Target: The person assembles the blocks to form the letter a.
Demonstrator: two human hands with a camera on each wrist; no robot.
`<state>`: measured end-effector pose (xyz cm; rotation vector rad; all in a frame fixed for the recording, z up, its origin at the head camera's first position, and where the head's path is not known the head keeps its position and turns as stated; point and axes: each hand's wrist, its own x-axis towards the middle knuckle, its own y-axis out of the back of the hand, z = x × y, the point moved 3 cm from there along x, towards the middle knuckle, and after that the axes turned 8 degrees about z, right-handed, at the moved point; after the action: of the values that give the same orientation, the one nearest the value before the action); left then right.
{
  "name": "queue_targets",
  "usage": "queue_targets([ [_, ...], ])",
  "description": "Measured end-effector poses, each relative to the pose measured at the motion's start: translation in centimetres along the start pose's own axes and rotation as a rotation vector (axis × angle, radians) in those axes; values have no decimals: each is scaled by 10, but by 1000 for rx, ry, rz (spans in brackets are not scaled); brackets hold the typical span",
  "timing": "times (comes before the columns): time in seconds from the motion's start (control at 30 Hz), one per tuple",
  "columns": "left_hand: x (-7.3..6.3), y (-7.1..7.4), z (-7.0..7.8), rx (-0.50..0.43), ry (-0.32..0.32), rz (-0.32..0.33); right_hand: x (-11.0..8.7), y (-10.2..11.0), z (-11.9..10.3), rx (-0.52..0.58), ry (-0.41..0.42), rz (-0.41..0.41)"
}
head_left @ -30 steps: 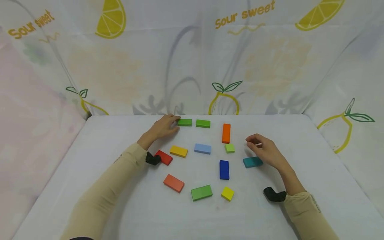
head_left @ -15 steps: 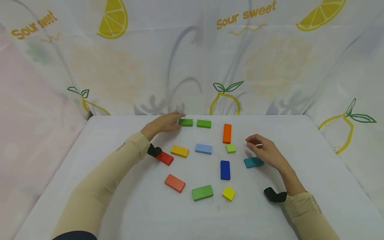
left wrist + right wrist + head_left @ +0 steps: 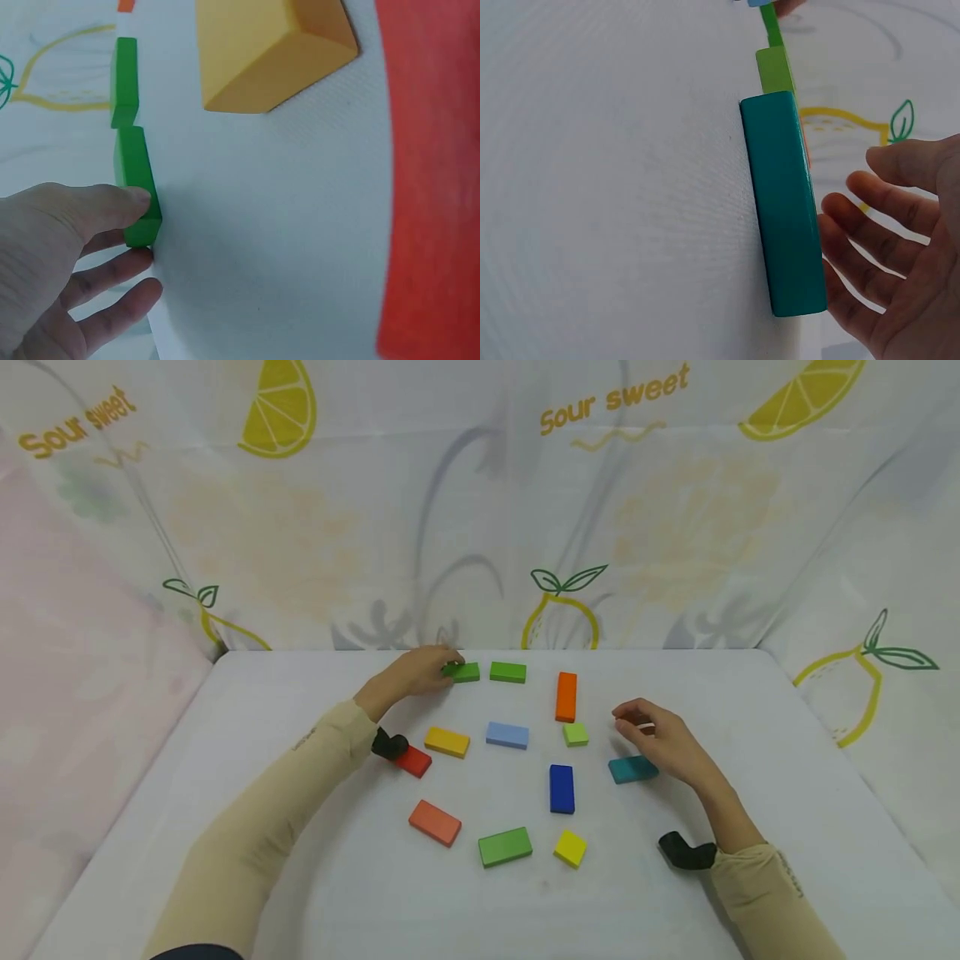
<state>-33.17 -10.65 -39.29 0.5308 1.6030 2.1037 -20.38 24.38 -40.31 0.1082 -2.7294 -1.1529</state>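
Observation:
At the back of the table my left hand [image 3: 415,672] pinches the left end of a green rectangular block [image 3: 465,672]. In the left wrist view the thumb lies across the front of this green block [image 3: 135,161], with fingers behind it. A second green block [image 3: 508,672] lies just to its right. My right hand [image 3: 660,739] hovers with loosely curled fingers and holds nothing. A teal block [image 3: 632,769] lies below it in the head view. The right wrist view shows the fingers beside the teal block [image 3: 784,206].
Blocks lie spread over the white table: orange [image 3: 566,697], light green [image 3: 575,734], light blue [image 3: 507,735], dark blue [image 3: 562,789], yellow [image 3: 570,848], green [image 3: 505,847], coral [image 3: 435,822] and amber [image 3: 447,742]. A red block [image 3: 414,761] sits beneath the left wrist camera [image 3: 390,744].
My left hand has closed its fingers on the end of the left green block, which has turned slightly. The right hand has stayed in place.

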Motion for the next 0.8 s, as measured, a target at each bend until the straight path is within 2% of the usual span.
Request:
queue_targets([
  [0.17, -4, -2, -7, -45, 3, 5, 2, -3, -2, -2, -2, -10],
  [0.37, -9, -2, -6, -48, -9, 38, 7, -7, -6, -8, 11, -19],
  [0.6, -12, 0, -6, -74, -2, 51, 25, -10, -20, -32, 83, -40],
  [0.8, -20, 1, -3, -109, 3, 53, 44, -16, -30, -59, 124, -86],
])
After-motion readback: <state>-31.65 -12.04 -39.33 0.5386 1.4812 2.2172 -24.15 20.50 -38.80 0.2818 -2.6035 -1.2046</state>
